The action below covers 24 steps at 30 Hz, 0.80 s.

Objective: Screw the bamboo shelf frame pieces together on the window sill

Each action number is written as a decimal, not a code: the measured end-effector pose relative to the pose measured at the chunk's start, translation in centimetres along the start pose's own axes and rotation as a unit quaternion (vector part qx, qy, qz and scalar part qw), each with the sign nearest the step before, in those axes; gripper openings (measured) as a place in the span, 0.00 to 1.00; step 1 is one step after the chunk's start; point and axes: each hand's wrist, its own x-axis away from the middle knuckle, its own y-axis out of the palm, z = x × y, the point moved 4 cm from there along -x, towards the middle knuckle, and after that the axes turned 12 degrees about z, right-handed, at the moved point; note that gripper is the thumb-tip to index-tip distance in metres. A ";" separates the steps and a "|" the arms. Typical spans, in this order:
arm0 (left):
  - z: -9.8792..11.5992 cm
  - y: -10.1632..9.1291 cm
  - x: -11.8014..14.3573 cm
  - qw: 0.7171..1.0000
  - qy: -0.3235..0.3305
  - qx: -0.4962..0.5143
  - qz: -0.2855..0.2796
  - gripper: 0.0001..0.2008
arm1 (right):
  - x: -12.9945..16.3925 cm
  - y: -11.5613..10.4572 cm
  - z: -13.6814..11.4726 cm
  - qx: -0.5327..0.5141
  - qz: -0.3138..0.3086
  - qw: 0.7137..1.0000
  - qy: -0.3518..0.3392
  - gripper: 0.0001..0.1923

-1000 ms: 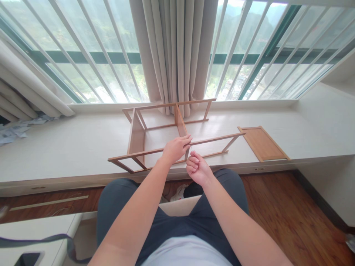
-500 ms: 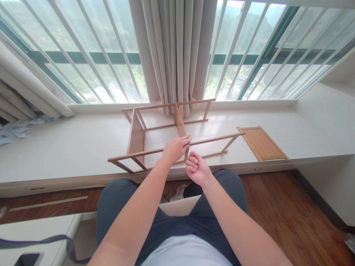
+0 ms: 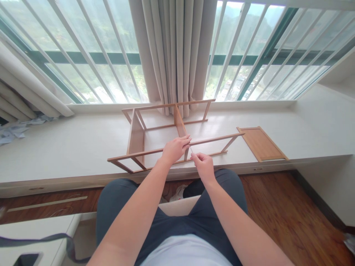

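- Wooden frame (image 3: 144, 147), pale slatted bamboo, lying on the white sill (image 3: 69, 147); long axis from 9 to 3 o'clock, rising slightly rightward.
- Left hand (image 3: 174, 148) curled over the near rail, gripping it.
- Right hand (image 3: 203, 165) closed, pinching a thin metal tool (image 3: 190, 149), tip pointing to 11 o'clock.
- Flat wooden panel (image 3: 262, 144) at 3 o'clock, apart.

Frame (image 3: 155, 140) on sill (image 3: 69, 147), panel (image 3: 262, 143) rightward

A white window-side tabletop (image 3: 69, 147) carries a wooden frame (image 3: 155, 129) in the middle, a flat wooden panel (image 3: 260, 143) to the right, and crumpled papers (image 3: 12, 131) at the far left.
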 end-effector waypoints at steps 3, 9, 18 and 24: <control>0.0 0.0 0.0 1.000 -0.002 0.001 -0.001 0.21 | -0.2 -0.3 -0.8 0.082 0.017 0.993 -0.087 0.19; 0.0 0.0 0.0 1.000 0.000 0.004 0.000 0.21 | -0.5 -0.1 -1.2 0.146 0.041 0.977 -0.150 0.18; 0.0 0.0 0.0 1.000 -0.002 0.005 0.001 0.21 | -0.6 -0.1 -1.6 0.178 0.047 0.965 -0.188 0.19; 0.0 0.0 0.0 1.000 -0.004 0.004 -0.003 0.21 | -0.7 -0.1 -1.6 0.187 0.053 0.959 -0.206 0.18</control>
